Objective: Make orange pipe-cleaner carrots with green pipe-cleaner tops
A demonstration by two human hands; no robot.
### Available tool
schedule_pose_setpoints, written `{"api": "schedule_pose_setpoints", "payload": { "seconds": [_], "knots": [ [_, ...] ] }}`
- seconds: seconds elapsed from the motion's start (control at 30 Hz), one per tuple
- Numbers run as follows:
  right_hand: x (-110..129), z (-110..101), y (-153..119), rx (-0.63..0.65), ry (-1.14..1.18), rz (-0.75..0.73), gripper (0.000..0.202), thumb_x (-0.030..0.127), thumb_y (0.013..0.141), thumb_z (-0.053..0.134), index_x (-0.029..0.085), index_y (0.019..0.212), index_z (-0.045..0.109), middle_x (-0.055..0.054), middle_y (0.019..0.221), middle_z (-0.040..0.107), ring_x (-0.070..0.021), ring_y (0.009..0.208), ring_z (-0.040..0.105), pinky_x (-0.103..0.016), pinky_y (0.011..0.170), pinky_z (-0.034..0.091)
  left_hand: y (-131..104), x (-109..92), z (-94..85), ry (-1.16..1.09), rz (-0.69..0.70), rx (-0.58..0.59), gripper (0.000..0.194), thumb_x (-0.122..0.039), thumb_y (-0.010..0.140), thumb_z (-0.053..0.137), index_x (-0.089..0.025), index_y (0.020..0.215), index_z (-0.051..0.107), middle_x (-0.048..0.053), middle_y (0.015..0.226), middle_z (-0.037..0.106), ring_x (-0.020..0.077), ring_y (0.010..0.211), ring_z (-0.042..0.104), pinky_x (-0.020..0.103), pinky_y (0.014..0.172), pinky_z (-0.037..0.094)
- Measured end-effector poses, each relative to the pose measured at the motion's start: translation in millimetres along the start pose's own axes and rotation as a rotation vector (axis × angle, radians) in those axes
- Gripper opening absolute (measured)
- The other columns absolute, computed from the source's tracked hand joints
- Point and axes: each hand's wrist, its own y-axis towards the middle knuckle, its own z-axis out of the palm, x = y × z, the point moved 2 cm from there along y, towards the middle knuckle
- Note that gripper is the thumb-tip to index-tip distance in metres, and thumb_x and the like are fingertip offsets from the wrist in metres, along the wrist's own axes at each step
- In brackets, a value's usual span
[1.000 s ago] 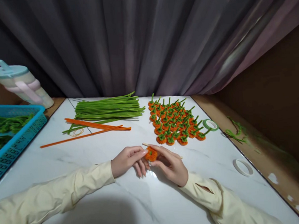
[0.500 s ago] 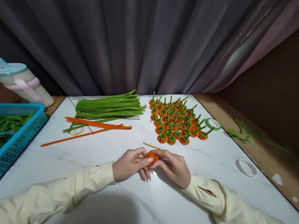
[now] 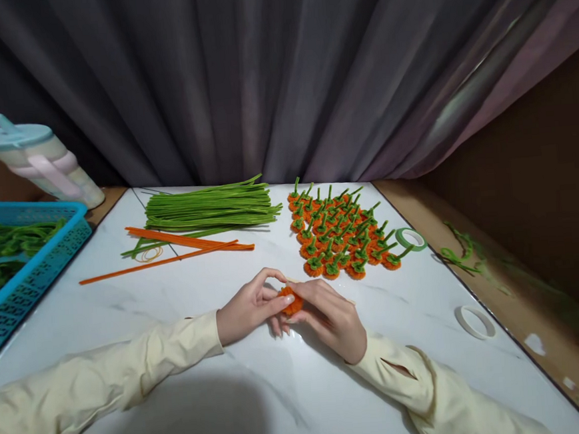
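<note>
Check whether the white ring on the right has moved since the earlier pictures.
No: the white ring keeps its place against the table's right edge; both shift slightly together in the picture.

The left forearm point(image 3: 131, 368) comes from the side of the counter's point(image 3: 126, 307) left edge, the right forearm point(image 3: 399, 372) from the side of its right edge. Between these edges, the left hand point(image 3: 244, 314) and the right hand point(image 3: 330, 315) meet, fingertips close together. The left index finger is arched, the thumb stretched; the right fingers bend forward, pinching.
</note>
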Motion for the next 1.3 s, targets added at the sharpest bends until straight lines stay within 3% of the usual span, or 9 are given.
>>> {"api": "schedule_pose_setpoints", "payload": {
  "seconds": [0.13, 0.3, 0.47, 0.63, 0.87, 1.07, 1.3],
  "knots": [
    [-2.9, -1.3, -1.2, -0.033, -0.11, -0.007, 0.036, 0.025, 0.083, 0.057, 0.02, 0.118, 0.052, -0.008, 0.099, 0.065, -0.0213, 0.093, 0.054, -0.037, 0.079, 0.047, 2.8, -1.3, -2.8, -0.018, -0.037, 0.012, 0.04, -0.046, 0.077, 0.057, -0.017, 0.098, 0.039, 0.002, 0.066, 0.066, 0.0163, 0.057, 0.065, 0.025, 0.05, 0.051],
    [-2.6, -1.7, -1.9, -0.047, -0.133, -0.019, 0.039, 0.019, 0.084, 0.054, 0.023, 0.122, 0.05, -0.008, 0.108, 0.063, -0.0214, 0.095, 0.053, -0.04, 0.081, 0.045, 5.4, -1.9, -6.6, -0.062, -0.111, 0.046, 0.039, -0.043, 0.074, 0.062, -0.012, 0.097, 0.054, 0.008, 0.077, 0.069, 0.0131, 0.054, 0.063, 0.025, 0.056, 0.05],
    [1.4, -0.4, -3.0, -0.074, -0.153, -0.047, 0.043, 0.018, 0.085, 0.051, 0.026, 0.128, 0.045, -0.005, 0.108, 0.064, -0.0201, 0.092, 0.054, -0.037, 0.077, 0.044, 4.4, -0.9, -11.8, -0.125, -0.144, -0.03, 0.033, -0.032, 0.07, 0.069, -0.01, 0.093, 0.064, 0.008, 0.08, 0.069, 0.0166, 0.076, 0.064, 0.026, 0.072, 0.048],
    [2.3, 1.1, -5.4, -0.081, -0.208, -0.077, 0.056, 0.01, 0.083, 0.049, 0.024, 0.135, 0.034, -0.002, 0.096, 0.068, -0.0195, 0.091, 0.053, -0.035, 0.076, 0.042, 1.8, -1.3, -11.7, -0.088, -0.193, -0.061, 0.028, -0.032, 0.07, 0.069, -0.012, 0.089, 0.067, 0.007, 0.079, 0.069, 0.0147, 0.072, 0.062, 0.024, 0.07, 0.046],
    [4.9, 1.9, -6.1, -0.095, -0.233, -0.15, 0.059, 0.002, 0.08, 0.043, 0.02, 0.135, 0.033, -0.003, 0.093, 0.069, -0.0189, 0.088, 0.054, -0.034, 0.074, 0.043, 0.0, -5.6, -6.7, -0.042, -0.184, -0.094, 0.027, -0.032, 0.067, 0.071, -0.012, 0.085, 0.068, 0.005, 0.078, 0.069, 0.015, 0.074, 0.061, 0.023, 0.07, 0.045],
    [1.4, 2.1, -4.9, -0.071, -0.208, -0.071, 0.039, 0.021, 0.086, 0.051, 0.02, 0.124, 0.047, -0.006, 0.107, 0.065, -0.0199, 0.093, 0.052, -0.035, 0.077, 0.046, -0.2, -7.1, -6.1, -0.057, -0.167, -0.111, 0.026, -0.034, 0.069, 0.069, -0.013, 0.084, 0.067, 0.004, 0.075, 0.068, 0.0128, 0.069, 0.059, 0.02, 0.065, 0.044],
    [-3.2, -0.8, -3.3, -0.081, -0.16, 0.06, 0.047, 0.037, 0.081, 0.058, 0.021, 0.124, 0.047, -0.009, 0.106, 0.063, -0.0219, 0.096, 0.052, -0.039, 0.082, 0.045, 2.8, -7.6, -2.4, -0.029, -0.115, -0.163, 0.025, -0.036, 0.07, 0.068, -0.012, 0.077, 0.065, 0.003, 0.071, 0.066, 0.0118, 0.063, 0.057, 0.021, 0.06, 0.042]
  ]
}}
